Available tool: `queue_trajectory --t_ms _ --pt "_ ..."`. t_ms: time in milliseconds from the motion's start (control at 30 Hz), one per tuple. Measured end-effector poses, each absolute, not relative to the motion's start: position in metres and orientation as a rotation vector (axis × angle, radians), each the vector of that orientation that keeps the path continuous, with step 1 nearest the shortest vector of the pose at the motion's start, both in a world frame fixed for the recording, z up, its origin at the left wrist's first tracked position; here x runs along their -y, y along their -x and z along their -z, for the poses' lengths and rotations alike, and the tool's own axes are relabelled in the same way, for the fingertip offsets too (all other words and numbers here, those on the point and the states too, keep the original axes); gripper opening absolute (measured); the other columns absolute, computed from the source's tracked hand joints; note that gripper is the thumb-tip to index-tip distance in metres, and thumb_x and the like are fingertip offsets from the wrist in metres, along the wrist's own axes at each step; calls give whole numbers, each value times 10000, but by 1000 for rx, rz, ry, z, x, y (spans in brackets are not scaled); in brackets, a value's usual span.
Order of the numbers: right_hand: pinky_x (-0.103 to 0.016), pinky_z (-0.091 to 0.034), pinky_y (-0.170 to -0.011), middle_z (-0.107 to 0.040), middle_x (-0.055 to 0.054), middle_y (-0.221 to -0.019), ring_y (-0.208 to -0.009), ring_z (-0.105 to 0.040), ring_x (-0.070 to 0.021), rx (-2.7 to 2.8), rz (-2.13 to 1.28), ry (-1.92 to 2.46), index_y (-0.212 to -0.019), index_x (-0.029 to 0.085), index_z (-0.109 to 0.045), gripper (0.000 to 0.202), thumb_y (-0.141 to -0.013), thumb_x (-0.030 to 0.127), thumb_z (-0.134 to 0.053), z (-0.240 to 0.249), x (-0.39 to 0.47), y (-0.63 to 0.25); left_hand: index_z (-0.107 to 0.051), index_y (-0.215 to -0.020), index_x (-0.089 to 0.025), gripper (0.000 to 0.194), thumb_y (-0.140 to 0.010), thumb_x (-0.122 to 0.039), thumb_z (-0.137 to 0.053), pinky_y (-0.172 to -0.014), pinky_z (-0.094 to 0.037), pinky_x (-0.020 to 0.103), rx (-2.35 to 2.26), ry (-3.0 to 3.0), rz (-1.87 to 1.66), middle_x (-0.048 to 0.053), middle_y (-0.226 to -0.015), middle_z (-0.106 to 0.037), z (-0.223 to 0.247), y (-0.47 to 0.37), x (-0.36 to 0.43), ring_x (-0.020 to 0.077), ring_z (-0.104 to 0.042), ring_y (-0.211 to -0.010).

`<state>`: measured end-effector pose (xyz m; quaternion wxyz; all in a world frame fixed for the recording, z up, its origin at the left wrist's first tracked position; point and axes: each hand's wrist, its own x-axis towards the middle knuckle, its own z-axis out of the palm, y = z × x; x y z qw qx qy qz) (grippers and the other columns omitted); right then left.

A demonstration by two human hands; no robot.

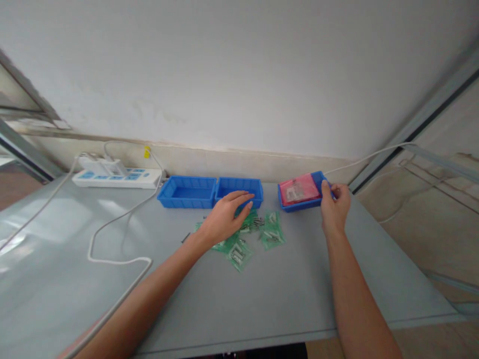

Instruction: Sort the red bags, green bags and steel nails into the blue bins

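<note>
My right hand (334,207) pinches the right end of a blue plastic bin (309,205), thumb over its rim. Inside that bin lies a pink plastic bag (299,188) with a pale label or contents. My left hand (226,214) is stretched out palm down, fingers apart, in front of the middle blue bin (239,183) and over a pile of small green bags (239,254) that hold metal pins or screws. It partly covers the pile; whether it touches a bag I cannot tell. Another green bag (272,234) lies just right of the pile, near some loose metal pieces (259,222).
A third blue bin (187,203) adjoins the middle one on the left. Beyond it sits a white power strip (145,178) with plugs. A white cable (95,239) loops across the grey table (284,294). A single metal pin (185,238) lies left of the pile. A wall stands behind.
</note>
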<state>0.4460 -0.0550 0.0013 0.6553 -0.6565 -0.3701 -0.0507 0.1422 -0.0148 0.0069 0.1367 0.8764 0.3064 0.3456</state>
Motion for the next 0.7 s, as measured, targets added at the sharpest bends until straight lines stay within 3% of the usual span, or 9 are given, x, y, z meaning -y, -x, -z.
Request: queue_trajectory --t_ms 200,400,533,700 --pt "-383 -507 -903 -750 -79 -1089 -919 -707 -249 1256 523 1667 -818 239 -530 188 -871 373 -651 -64 88 -400 -683 -1252 -189 404 -1037 -430 -441 -1085 -502 437 -976 -2460 -1016 111 -1231 -709 -19 -118 32 257 -635 -1194" --pt "-369 -557 -855 -766 -82 -1026 -914 -739 -246 1285 557 1428 -838 238 -567 171 -896 370 -661 -94 89 -361 -459 -1508 -188 570 -1072 -511 -285 -1116 -466 456 -1059 -2188 -1085 120 -1380 -634 -17 -110 44 251 -610 -1252" --pt "-349 -572 -797 -754 -82 -971 -943 -748 -249 1279 494 1303 -864 236 -562 158 -925 363 -634 -100 88 -341 -459 -1501 -170 640 -1071 -555 -182 -1156 -418 462 -1199 -1856 -1356 129 -1416 -609 -15 -100 37 249 -564 -1318" --pt "-384 -540 -930 -751 -88 -1129 -1050 -725 -257 1450 530 1358 -861 240 -566 127 -938 322 -624 -100 86 -313 -509 -1457 -177 587 -1077 -522 -225 -1200 -355 464 -1271 -1980 -1399 118 -1448 -575 -16 -86 33 241 -508 -1356"
